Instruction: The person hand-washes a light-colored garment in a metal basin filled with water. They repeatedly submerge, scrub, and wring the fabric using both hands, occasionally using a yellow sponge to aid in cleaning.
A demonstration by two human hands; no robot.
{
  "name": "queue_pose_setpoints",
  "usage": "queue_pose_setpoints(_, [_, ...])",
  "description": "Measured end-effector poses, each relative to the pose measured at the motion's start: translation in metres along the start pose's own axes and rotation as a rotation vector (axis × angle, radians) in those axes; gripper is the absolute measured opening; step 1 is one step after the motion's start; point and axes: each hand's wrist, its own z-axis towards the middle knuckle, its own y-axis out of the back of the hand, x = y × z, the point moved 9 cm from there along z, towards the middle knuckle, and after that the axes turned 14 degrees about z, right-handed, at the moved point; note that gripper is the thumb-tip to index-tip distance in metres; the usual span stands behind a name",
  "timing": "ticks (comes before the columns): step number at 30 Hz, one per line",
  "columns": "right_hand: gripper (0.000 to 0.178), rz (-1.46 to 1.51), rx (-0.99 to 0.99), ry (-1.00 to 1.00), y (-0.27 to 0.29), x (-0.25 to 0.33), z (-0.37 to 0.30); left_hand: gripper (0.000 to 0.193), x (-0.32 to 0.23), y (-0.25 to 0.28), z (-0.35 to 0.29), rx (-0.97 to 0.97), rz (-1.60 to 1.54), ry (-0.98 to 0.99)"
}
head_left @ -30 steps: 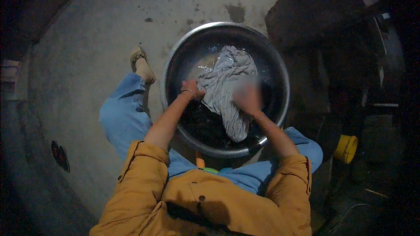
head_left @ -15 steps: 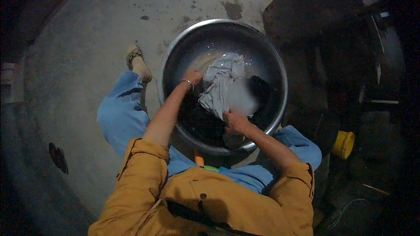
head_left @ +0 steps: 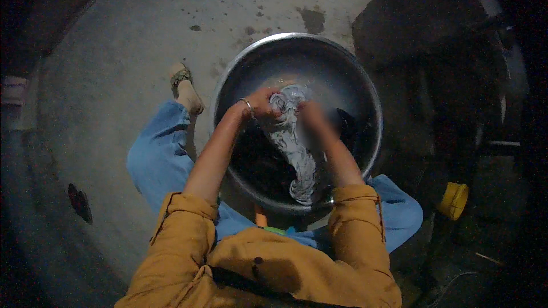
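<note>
A wide metal basin (head_left: 374, 177) stands between my knees. Inside it, a wet, light grey cloth (head_left: 290, 140) is bunched at its upper end and trails in a twisted length to the near rim. My left hand (head_left: 265, 102), with a bangle at the wrist, grips the bunched end from the left with its fingers curled. On the other side of the bunch, my right hand (head_left: 310, 115) is closed against the same cloth; a blur covers part of it. Dark cloth (head_left: 347, 128) lies at the right inside the basin, its shape hard to make out.
Concrete floor (head_left: 125, 57) with wet spots surrounds the basin. My foot in a patterned slipper (head_left: 181, 74) is to its left. A yellow container (head_left: 454, 201) sits in the shadow at right. Something orange (head_left: 260, 217) shows below the basin's near rim.
My right hand has moved up and away from me, close to the left. The grey cloth, spread out before, is now gathered at the top and hangs toward the near rim.
</note>
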Motion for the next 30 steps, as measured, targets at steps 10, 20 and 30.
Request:
queue_pose_setpoints(10, [0.040,0.286,-0.312,-0.297,0.122,-0.054,-0.024,0.052,0.115,0.027,-0.025,-0.693,-0.726,0.542])
queue_pose_setpoints(20, [0.049,0.079,-0.129,-0.202,0.048,-0.034,0.025,0.053,0.154,-0.060,0.000,-0.320,-0.071,0.582])
queue_pose_setpoints(30, [0.054,0.263,-0.428,-0.421,0.071,-0.037,0.014,0.067,0.116,-0.074,-0.007,-0.511,-1.168,0.603])
